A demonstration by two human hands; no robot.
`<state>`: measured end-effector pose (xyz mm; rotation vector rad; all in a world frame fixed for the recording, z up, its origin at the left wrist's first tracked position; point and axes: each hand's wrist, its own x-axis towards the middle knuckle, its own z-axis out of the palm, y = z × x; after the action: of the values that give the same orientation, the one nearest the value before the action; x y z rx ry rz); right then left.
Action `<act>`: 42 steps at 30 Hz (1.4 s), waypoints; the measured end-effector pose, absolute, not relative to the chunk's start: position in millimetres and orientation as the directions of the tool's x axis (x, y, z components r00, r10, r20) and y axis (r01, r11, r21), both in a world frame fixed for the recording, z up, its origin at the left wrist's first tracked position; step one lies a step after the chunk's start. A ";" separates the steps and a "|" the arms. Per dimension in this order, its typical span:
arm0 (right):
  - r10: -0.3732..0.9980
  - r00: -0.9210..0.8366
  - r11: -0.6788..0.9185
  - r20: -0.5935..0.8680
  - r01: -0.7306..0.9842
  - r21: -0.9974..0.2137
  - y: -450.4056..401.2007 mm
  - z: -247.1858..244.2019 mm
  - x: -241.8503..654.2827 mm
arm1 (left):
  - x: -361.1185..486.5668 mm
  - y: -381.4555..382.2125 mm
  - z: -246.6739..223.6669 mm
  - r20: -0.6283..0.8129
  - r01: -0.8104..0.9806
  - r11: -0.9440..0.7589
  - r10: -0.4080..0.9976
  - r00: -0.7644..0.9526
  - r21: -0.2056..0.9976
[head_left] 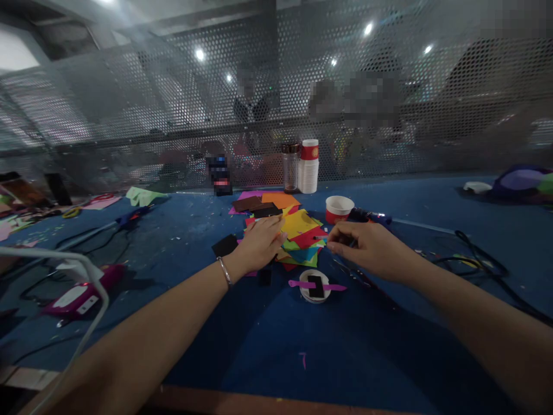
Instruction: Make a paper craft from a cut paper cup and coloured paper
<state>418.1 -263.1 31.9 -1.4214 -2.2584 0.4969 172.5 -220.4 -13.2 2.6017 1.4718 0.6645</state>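
My left hand (259, 242), with a silver bracelet at the wrist, lies with its fingers stretched out on the left side of a pile of coloured sheets (298, 225). At the pile's right edge is my right hand (356, 245), its thumb and fingers pinched together; a small thing shows at the fingertips, too small to make out. Nearer to me, between the arms, a small white round dish (306, 295) carries a purple strip (337, 287) and a black piece (317, 286) across its top. A black sheet (224, 245) lies left of the pile.
Behind the pile stand a glass jar (291, 170) and stacked paper cups (308, 173). A red-and-white cup (339, 208) is behind my right hand. Cables and a glue gun (378, 217) lie right, a magenta device (84, 294) left. People show through the perforated screen (173, 104).
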 end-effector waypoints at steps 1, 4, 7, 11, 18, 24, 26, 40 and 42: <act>0.909 -0.382 0.412 0.168 0.758 -0.505 -263.2 32.1 418.3 | 170.6 -222.0 -8.7 0.370 0.799 -0.531 0.829 0.420 0.281; 0.906 -0.374 0.420 0.197 0.755 -0.504 -263.2 32.4 419.1 | 163.4 -227.6 4.2 0.536 0.768 -0.551 0.777 0.330 0.325; 0.906 -0.366 0.423 0.214 0.750 -0.508 -262.6 32.7 419.9 | 158.2 -233.1 11.6 0.707 0.624 -0.616 0.694 0.140 0.481; 0.917 -0.338 0.397 0.211 0.730 -0.556 -262.4 33.3 419.8 | 161.3 -238.5 12.8 0.583 0.268 -0.544 0.807 -0.094 0.795; 0.941 -0.276 0.328 0.197 0.594 -0.735 -259.4 30.6 419.3 | 178.7 -245.5 12.0 0.372 -0.222 -0.374 0.927 -0.052 0.900; 0.975 -0.206 0.146 0.082 0.319 -0.937 -260.8 30.8 414.9 | 182.3 -250.7 7.8 0.346 -0.107 -0.340 0.937 0.045 0.934; 0.975 -0.217 0.110 0.050 0.272 -0.956 -261.9 31.3 413.3 | 183.5 -252.6 7.9 0.323 -0.058 -0.319 0.944 0.068 0.946; 0.983 -0.058 0.185 0.176 0.379 -0.907 -254.3 33.4 424.2 | 183.2 -258.3 7.0 0.259 0.025 -0.260 0.965 0.042 0.965; 0.982 -0.018 0.179 0.188 0.402 -0.898 -253.8 36.0 426.2 | 177.5 -255.1 10.6 0.273 0.126 -0.279 0.960 0.058 0.952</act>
<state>426.2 -253.8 36.0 -1.3629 -1.5714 0.8256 177.5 -255.1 10.6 1.5350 1.1313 1.3161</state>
